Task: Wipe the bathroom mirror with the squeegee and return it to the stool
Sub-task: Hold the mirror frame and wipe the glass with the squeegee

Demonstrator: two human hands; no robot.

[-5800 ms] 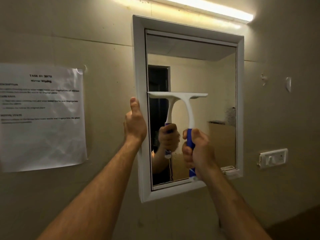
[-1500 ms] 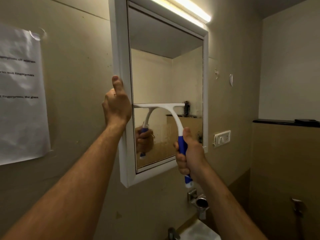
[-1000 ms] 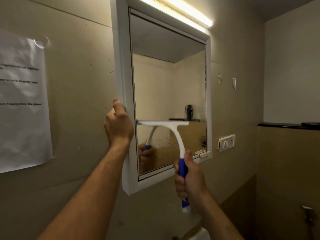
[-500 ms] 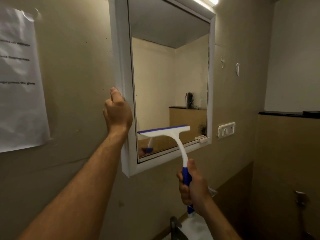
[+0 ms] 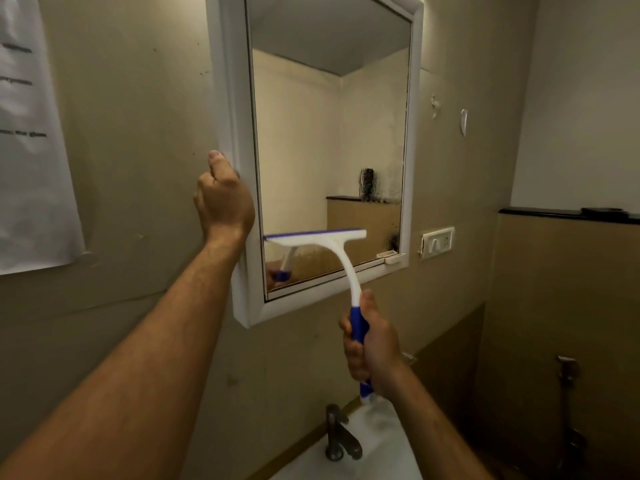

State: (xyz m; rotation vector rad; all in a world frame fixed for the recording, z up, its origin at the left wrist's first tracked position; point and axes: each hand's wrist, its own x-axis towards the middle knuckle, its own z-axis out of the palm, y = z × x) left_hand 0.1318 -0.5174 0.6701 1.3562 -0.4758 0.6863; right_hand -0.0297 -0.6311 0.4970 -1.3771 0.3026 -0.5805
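A: Where is the squeegee (image 5: 317,239)?
B: Low on the mirror (image 5: 329,133), blade against the glass near the bottom edge. The right hand (image 5: 372,348) grips its blue handle.
A: And the left hand (image 5: 223,199)?
B: Curled round the mirror's white frame, left side.

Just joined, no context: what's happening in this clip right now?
A person is wiping a wall-mounted bathroom mirror with a white and blue squeegee. The right hand grips the squeegee's blue handle, with the blade low on the glass near the bottom edge of the frame. The left hand holds the mirror's left frame edge. A smudged patch shows on the glass below the blade. A sink with a tap sits underneath. No stool is in view.
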